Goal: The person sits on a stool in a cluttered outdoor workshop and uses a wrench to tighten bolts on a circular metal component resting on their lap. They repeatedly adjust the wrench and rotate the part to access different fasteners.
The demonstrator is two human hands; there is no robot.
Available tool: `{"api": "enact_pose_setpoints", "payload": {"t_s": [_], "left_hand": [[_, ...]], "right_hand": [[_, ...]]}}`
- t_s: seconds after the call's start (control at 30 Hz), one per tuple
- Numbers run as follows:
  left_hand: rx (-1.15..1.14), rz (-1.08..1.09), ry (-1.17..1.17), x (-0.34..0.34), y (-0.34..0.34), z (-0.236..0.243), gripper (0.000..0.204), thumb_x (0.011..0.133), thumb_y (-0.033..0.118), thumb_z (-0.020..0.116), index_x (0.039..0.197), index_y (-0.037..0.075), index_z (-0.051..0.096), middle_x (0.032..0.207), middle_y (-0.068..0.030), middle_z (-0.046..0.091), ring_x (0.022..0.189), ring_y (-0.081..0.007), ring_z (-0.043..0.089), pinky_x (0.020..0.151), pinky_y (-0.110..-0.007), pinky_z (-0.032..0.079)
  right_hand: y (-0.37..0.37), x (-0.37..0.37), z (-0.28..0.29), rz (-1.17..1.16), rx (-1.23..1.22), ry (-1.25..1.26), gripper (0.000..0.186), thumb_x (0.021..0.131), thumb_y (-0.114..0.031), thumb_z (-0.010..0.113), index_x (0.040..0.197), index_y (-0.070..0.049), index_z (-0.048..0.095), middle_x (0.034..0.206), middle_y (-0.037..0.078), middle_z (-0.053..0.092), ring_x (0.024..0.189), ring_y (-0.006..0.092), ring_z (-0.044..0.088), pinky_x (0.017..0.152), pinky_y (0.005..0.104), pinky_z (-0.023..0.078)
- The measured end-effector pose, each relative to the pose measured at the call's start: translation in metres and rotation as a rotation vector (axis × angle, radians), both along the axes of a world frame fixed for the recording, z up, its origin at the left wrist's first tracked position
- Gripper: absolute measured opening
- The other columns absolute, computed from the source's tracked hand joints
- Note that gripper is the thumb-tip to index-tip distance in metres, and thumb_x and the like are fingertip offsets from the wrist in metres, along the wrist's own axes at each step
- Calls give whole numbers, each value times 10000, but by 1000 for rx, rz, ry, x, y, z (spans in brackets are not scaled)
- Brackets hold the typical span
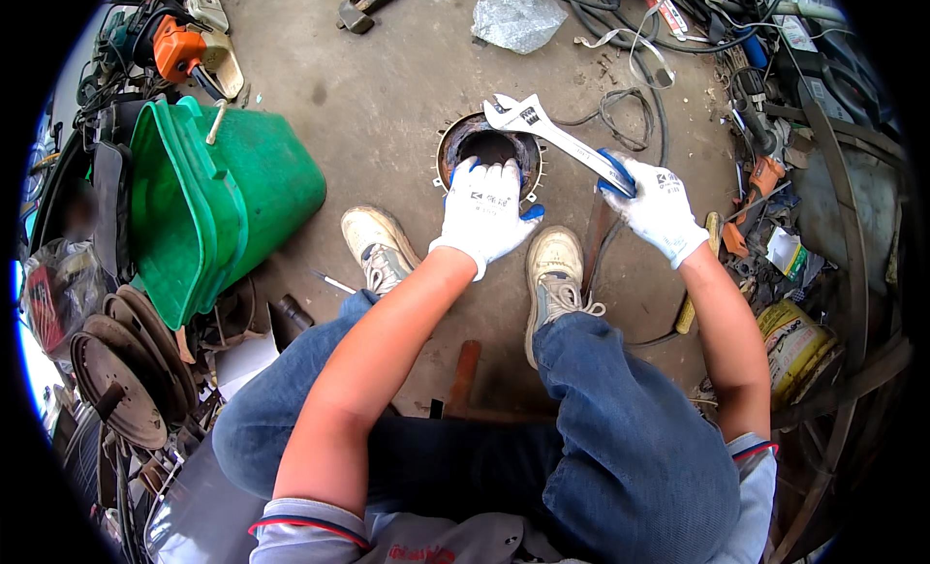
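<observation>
An adjustable wrench (567,145) is gripped by the curled fingers (612,184) of the gloved right hand (657,205), upper center.
The left hand's (484,210) fingers are laid over a round metal part (449,145), upper center; whether it is gripped cannot be told. A green bin (266,176) is seen at left.

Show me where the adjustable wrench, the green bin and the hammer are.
Adjustable wrench (573,149), head view: middle of handle.
Green bin (276,169), head view: outer wall.
Hammer (356,20), head view: its metal head.
</observation>
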State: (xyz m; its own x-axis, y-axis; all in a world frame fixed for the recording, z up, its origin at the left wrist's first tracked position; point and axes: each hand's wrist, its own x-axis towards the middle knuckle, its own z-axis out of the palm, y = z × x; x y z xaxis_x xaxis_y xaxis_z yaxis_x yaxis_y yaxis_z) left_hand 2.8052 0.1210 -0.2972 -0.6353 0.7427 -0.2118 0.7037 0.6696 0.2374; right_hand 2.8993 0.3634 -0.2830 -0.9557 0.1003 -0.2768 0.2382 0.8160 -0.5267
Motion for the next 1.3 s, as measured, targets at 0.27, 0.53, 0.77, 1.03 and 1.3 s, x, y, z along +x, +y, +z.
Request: {"api": "enact_pose_setpoints", "payload": {"t_s": [0.27, 0.53, 0.77, 1.03, 1.3], "left_hand": [[21, -79, 31, -10, -21, -16, 435, 768, 450, 723, 958, 62, 671, 792, -111, 651, 811, -256, 641, 1082, -423, 361], [78, -92, 56, -6, -20, -25, 412, 744, 432, 739, 924, 68, 670, 858, -127, 672, 878, -295, 633, 1006, -438, 413], [46, -125, 27, -8, -23, -25, 432, 735, 428, 747, 948, 60, 673, 878, -127, 670, 888, -290, 627, 1014, -439, 408], [-162, -3, -158, 6, 5, 14, 731, 798, 515, 679, 1266, -35, 572, 1081, -181, 651, 1112, -281, 591, 1184, -443, 201], [22, 177, 54, 23, 4, -23, 597, 814, 542, 675, 1138, 41, 661, 887, -121, 675, 871, -259, 653, 1039, -396, 384]], "right_hand": [[-72, 15, 17, -330, -326, -200, 256, 881, -264, 685, 1007, -55, 607, 871, 206, 663, 834, 415, 643, 713, 464, 507], [-104, 26, 12, -421, -447, -276, 306, 885, -275, 674, 1049, -31, 587, 888, 240, 657, 870, 427, 645, 752, 487, 505], [-130, 31, 15, -639, -980, -376, 151, 949, -159, 615, 995, -88, 490, 685, 17, 522, 509, 95, 510, 451, 291, 446], [-108, 26, 25, -424, -656, -395, 232, 925, -215, 634, 1085, -70, 550, 785, 140, 637, 629, 261, 642, 597, 395, 527], [-38, 12, 13, -86, -129, -327, 290, 850, -209, 623, 1102, -68, 600, 946, 224, 677, 910, 400, 656, 803, 497, 511]]}}
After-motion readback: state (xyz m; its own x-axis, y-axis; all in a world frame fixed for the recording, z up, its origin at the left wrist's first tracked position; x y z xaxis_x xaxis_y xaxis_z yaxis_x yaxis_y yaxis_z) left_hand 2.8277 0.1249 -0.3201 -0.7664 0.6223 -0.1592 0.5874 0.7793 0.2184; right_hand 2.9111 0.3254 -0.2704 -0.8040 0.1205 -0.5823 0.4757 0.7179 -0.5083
